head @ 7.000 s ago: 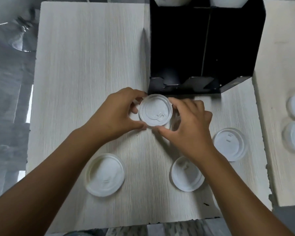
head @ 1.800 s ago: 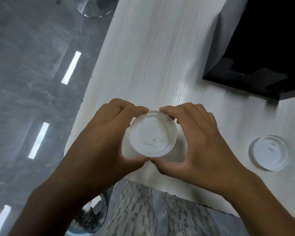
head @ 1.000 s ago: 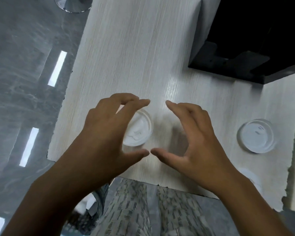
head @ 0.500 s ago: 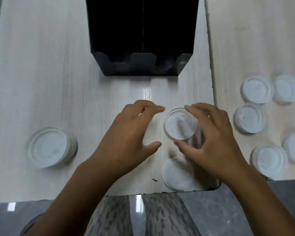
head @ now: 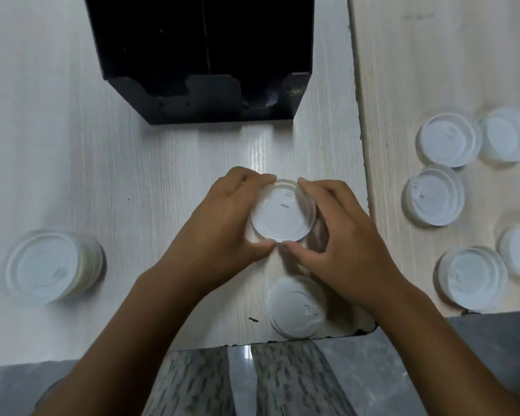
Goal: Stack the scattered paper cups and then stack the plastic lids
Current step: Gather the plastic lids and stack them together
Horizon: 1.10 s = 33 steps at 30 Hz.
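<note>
A white plastic lid (head: 282, 212) lies at the table's middle, gripped around its rim from both sides by my left hand (head: 222, 223) and my right hand (head: 339, 235). A stack of lids (head: 53, 265) stands at the left. Another lid (head: 296, 307) lies near the front edge, just below my right hand. Several loose lids rest on the right table, among them one lid (head: 434, 199), a lid (head: 448, 139) behind it and a lid (head: 472, 276) nearer the front. No paper cups are in view.
A black divided holder box (head: 198, 61) stands at the back middle of the white wood-grain table (head: 132, 175). A seam separates it from the right table (head: 403, 70). Grey tiled floor (head: 252, 382) shows below the front edge.
Both hands let go of the lid stack at the left and moved right. They have now closed around a single lid in the middle. The view swung back over the table.
</note>
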Available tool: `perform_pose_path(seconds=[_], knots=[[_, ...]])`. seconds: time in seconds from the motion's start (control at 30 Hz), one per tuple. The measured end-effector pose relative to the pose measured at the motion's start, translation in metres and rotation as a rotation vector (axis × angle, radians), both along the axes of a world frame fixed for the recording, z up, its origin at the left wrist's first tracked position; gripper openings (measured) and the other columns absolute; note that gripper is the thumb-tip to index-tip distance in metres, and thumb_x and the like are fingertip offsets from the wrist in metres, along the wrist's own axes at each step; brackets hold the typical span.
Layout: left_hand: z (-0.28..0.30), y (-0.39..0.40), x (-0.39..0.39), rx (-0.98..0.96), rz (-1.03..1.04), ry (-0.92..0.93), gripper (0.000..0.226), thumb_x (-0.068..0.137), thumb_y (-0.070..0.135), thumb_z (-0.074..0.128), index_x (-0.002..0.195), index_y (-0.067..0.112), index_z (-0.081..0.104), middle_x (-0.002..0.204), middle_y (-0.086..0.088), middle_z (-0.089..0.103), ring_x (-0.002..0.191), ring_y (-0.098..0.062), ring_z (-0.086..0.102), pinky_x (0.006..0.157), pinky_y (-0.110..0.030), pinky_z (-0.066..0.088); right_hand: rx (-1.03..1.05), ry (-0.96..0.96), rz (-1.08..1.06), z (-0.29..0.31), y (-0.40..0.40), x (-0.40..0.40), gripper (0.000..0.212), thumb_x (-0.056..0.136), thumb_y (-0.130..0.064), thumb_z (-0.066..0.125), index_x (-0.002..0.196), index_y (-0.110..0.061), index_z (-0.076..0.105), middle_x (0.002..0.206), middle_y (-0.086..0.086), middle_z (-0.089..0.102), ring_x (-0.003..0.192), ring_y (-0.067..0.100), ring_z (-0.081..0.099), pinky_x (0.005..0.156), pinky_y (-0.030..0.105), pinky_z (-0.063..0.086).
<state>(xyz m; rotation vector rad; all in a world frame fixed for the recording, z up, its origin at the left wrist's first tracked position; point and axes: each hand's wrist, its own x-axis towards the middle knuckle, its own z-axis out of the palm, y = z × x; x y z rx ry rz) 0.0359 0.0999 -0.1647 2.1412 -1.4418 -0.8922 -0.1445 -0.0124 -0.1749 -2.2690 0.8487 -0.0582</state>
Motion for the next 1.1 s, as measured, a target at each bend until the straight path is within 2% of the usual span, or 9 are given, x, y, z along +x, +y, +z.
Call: perform_pose_path(seconds=[0.1,0.2,0.3,0.47,0.57,0.73,0.8,0.93,1.1], knots=[[0.019,0.024,0.015,-0.027,0.057,-0.002,0.081,0.077,0.045,0.085,0.147,0.025,0.049,0.137,0.009,0.050,0.113,-0.003,0.047,0.095,-0.011,0.038,-0.038,-0.064,0.071,0.012,0.009,0.021,0.086,0.079,-0.041,0.086,0.150,-0.014,0.045,0.139,-0.003,0.046,0.120,0.000,0.044,0.098,0.006,0.039],[0.046,0.055,0.034,-0.047,0.127,-0.027,0.080,0.075,0.045,0.081,0.146,0.028,0.050,0.131,0.017,0.046,0.106,0.004,0.047,0.091,-0.002,0.035,-0.055,-0.125,0.144,0.028,0.024,0.049,0.086,0.078,-0.046,0.084,0.149,-0.013,0.048,0.137,-0.002,0.049,0.115,-0.004,0.042,0.094,0.003,0.041],[0.072,0.090,0.055,-0.068,0.189,-0.042,0.080,0.072,0.045,0.078,0.145,0.028,0.051,0.127,0.018,0.045,0.107,0.010,0.048,0.088,0.001,0.034,-0.047,-0.189,0.222,0.047,0.046,0.080,0.083,0.079,-0.051,0.079,0.147,-0.013,0.050,0.135,-0.004,0.051,0.109,-0.007,0.042,0.092,0.003,0.039],[0.105,0.148,0.083,-0.085,0.264,-0.091,0.078,0.074,0.061,0.068,0.141,0.023,0.056,0.122,0.014,0.049,0.103,0.015,0.047,0.087,0.004,0.034,-0.037,-0.266,0.345,0.070,0.085,0.124,0.081,0.079,-0.048,0.083,0.144,-0.011,0.053,0.131,-0.003,0.054,0.110,-0.008,0.043,0.094,0.005,0.036],[0.108,0.178,0.093,-0.056,0.294,-0.134,0.078,0.075,0.059,0.083,0.138,0.020,0.059,0.117,0.014,0.047,0.101,0.022,0.044,0.089,0.006,0.031,0.016,-0.282,0.409,0.071,0.105,0.144,0.079,0.079,-0.045,0.086,0.143,-0.011,0.054,0.130,-0.003,0.054,0.110,-0.004,0.046,0.095,0.007,0.036],[0.090,0.205,0.107,-0.010,0.352,-0.060,0.080,0.067,0.050,0.083,0.139,0.023,0.059,0.118,0.015,0.049,0.102,0.021,0.044,0.086,0.006,0.032,0.065,-0.212,0.464,0.057,0.127,0.165,0.078,0.078,-0.051,0.080,0.142,-0.015,0.056,0.130,-0.007,0.054,0.116,0.007,0.051,0.097,0.013,0.040],[0.079,0.210,0.112,-0.006,0.364,-0.046,0.082,0.066,0.048,0.080,0.140,0.026,0.057,0.121,0.016,0.049,0.104,0.015,0.047,0.086,0.003,0.035,0.047,-0.182,0.464,0.051,0.131,0.170,0.077,0.078,-0.054,0.077,0.141,-0.016,0.057,0.130,-0.007,0.054,0.120,0.011,0.049,0.100,0.015,0.039],[0.059,0.213,0.122,0.003,0.363,-0.066,0.080,0.067,0.056,0.077,0.140,0.034,0.054,0.126,0.015,0.046,0.107,-0.003,0.046,0.086,-0.014,0.039,0.030,-0.134,0.447,0.040,0.134,0.175,0.077,0.076,-0.053,0.080,0.141,-0.016,0.057,0.131,-0.006,0.052,0.122,0.012,0.047,0.102,0.014,0.038],[0.039,0.212,0.129,0.031,0.361,-0.057,0.081,0.065,0.061,0.078,0.137,0.030,0.057,0.134,0.011,0.045,0.116,-0.011,0.047,0.095,-0.031,0.044,0.077,-0.032,0.465,0.029,0.134,0.179,0.079,0.077,-0.062,0.071,0.143,-0.022,0.053,0.133,-0.013,0.046,0.124,0.005,0.045,0.103,0.008,0.033]])
